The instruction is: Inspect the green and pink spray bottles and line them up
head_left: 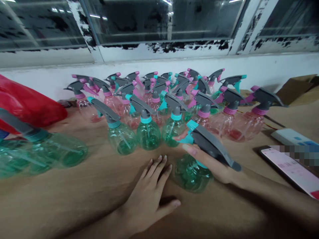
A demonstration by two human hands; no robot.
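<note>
My right hand [211, 162] is closed round the neck of a green spray bottle [193, 176] with a grey and turquoise trigger head, just above or on the table; its base contact is hard to tell. To its left, my left hand [152, 192] lies flat on the wooden table [99, 196], fingers spread, holding nothing. Right behind the hands stand several green spray bottles, the nearest being a green spray bottle [149, 134] with a turquoise collar. Beside them is a pink spray bottle [249, 126] with a pink collar.
Many more pink and green spray bottles crowd toward the wall [45, 66]. At the left are green bottles [67, 151] and a red plastic bag [32, 103]. On the right lie a phone [286, 169], a white box [294, 137] and a brown cardboard piece [299, 89].
</note>
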